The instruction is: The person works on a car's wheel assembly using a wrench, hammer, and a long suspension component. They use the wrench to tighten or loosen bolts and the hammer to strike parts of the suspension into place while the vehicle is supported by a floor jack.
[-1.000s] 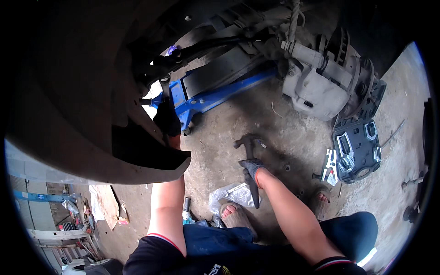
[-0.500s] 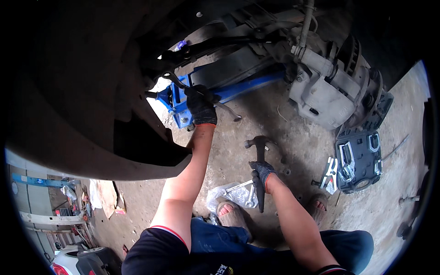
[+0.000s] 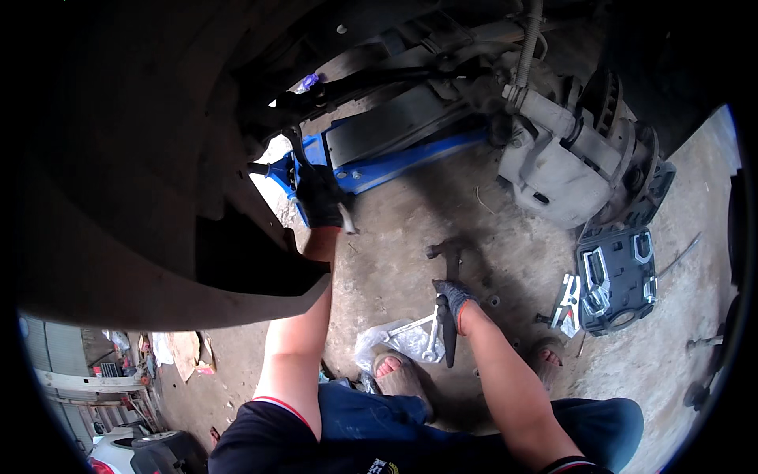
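My left hand (image 3: pixel 318 196), in a dark glove, reaches up under the car and grips a wrench (image 3: pixel 298 152) set on the dark suspension arm (image 3: pixel 371 79). My right hand (image 3: pixel 453 295), also gloved, is low near the ground and holds the handle of a hammer (image 3: pixel 448 276) whose head points away from me. The grey brake caliper and hub (image 3: pixel 560 162) hang at the upper right, apart from both hands.
A blue floor jack (image 3: pixel 387 154) lies under the car. An open dark tool case (image 3: pixel 618 276) and loose wrenches (image 3: pixel 567 300) sit on the concrete at right. A plastic bag with spanners (image 3: pixel 403 338) lies by my sandalled foot (image 3: pixel 395 371). The fender (image 3: pixel 158 197) fills the left.
My left hand has gone from beside the fender up to the suspension arm and now holds the wrench there. My right hand with the hammer has hardly shifted.
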A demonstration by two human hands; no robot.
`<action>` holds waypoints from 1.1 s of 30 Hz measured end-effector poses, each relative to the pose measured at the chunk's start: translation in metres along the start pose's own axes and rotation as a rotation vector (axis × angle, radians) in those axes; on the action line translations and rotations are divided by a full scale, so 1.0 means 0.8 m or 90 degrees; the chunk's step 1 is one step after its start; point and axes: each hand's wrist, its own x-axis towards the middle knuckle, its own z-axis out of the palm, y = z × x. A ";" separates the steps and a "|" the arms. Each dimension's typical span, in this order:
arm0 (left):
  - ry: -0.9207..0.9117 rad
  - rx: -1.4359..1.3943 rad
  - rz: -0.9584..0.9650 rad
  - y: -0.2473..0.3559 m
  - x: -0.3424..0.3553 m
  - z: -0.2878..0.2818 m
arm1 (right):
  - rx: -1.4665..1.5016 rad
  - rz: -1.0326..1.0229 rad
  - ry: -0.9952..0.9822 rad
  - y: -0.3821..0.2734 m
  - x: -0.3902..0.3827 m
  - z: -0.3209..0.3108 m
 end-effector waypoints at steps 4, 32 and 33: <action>0.012 -0.065 -0.010 0.022 -0.009 0.020 | 0.067 0.019 -0.009 0.001 0.024 0.004; 0.041 -0.314 -0.197 0.040 -0.021 0.082 | 0.040 -0.046 0.034 0.003 0.003 0.009; 0.057 -0.316 -0.223 0.041 -0.018 0.087 | 0.037 -0.047 0.045 0.001 0.003 0.010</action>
